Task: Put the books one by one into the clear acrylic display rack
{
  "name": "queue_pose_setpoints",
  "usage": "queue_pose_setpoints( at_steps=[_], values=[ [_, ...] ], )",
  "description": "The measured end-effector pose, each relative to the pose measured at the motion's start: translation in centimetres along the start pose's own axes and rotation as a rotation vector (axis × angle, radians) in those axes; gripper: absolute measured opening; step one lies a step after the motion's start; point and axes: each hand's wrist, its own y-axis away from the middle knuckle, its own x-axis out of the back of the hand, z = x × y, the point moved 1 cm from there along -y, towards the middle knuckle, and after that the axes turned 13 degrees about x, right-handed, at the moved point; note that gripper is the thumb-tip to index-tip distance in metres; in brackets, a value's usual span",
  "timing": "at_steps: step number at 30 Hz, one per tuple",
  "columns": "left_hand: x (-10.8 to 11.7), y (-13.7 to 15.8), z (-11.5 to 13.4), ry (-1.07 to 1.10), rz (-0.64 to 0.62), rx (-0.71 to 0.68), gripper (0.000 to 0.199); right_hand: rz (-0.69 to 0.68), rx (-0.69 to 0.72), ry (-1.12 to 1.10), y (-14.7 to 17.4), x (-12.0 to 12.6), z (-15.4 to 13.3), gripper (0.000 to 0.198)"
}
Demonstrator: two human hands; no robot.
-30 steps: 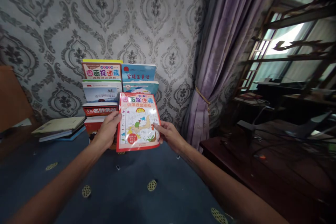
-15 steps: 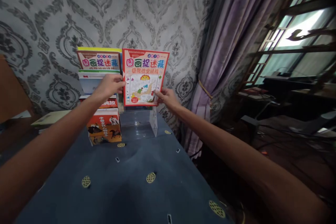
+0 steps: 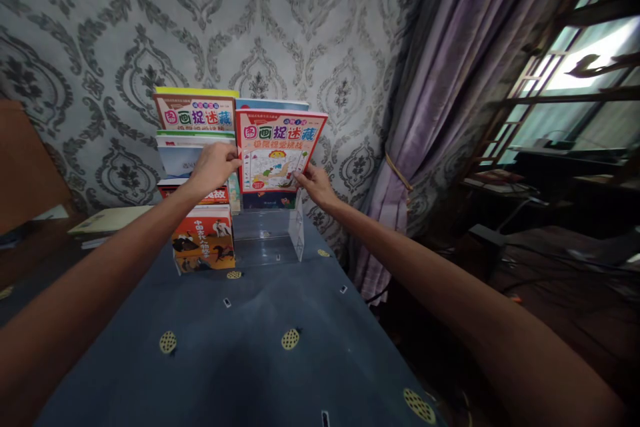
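One blue book (image 3: 290,105), mostly behind the red-bordered book (image 3: 278,159)

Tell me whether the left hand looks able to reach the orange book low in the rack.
Probably yes: the orange book faces forward below the left hand, its cover largely unobstructed. That hand holds the red-bordered book and would likely have to let go first.

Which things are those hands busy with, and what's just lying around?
In the job:
red-edged book
left hand, at its left edge
right hand, holding its right edge
clear rack
orange book in the rack

Just around:
pale-topped stack
purple curtain
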Motion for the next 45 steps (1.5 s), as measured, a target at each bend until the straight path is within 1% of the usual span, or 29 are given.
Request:
queue_pose_setpoints(
  at_steps=[3, 6, 11, 16, 18, 20, 22, 25, 28, 33, 40, 45],
  values=[
    [-0.4, 0.4, 0.1, -0.135, 0.066, 0.043, 0.019, -0.009, 0.007, 0.048, 0.2, 0.1, 0.5, 0.038],
    [-0.9, 0.7, 0.1, -0.225, 0.078, 0.063, 0.018, -0.010, 0.008, 0.101, 0.4, 0.1, 0.9, 0.037],
    [-1.2, 1.0, 0.4, -0.294, 0.095, 0.086, 0.026, -0.004, 0.012, 0.166, 0.7, 0.0, 1.4, 0.033],
    [-1.0, 1.3, 1.0, -0.334, 0.095, 0.113, 0.026, 0.036, -0.009, 0.237, 1.0, -0.1, 1.1, 0.029],
    [-1.0, 1.5, 1.1, -0.334, 0.100, 0.123, 0.026, 0.075, -0.032, 0.269, 1.1, -0.2, 0.8, 0.031],
    [-1.0, 1.7, 1.2, -0.324, 0.116, 0.131, 0.025, 0.126, -0.071, 0.301, 1.1, -0.2, 0.6, 0.037],
    [-1.0, 1.8, 1.2, -0.299, 0.137, 0.137, 0.027, 0.142, -0.102, 0.316, 1.0, -0.2, 0.3, 0.042],
    [-1.0, 1.9, 1.2, -0.243, 0.162, 0.141, 0.030, 0.091, -0.102, 0.303, 0.8, -0.2, 0.1, 0.032],
    [-1.0, 1.7, 1.2, -0.178, 0.190, 0.135, 0.028, 0.066, -0.095, 0.298, 0.6, -0.1, 0.1, 0.023],
    [-1.0, 1.2, 1.0, -0.152, 0.173, 0.090, 0.018, 0.049, -0.094, 0.300, 0.7, -0.1, 0.4, 0.025],
    [-1.3, 0.6, 1.0, -0.205, 0.168, 0.065, 0.021, 0.048, -0.088, 0.297, 0.4, -0.3, 1.0, 0.025],
    [-1.6, 0.1, 1.0, -0.136, 0.169, 0.072, 0.017, 0.052, -0.089, 0.304, 0.2, -0.3, 1.4, 0.025]
  ],
)
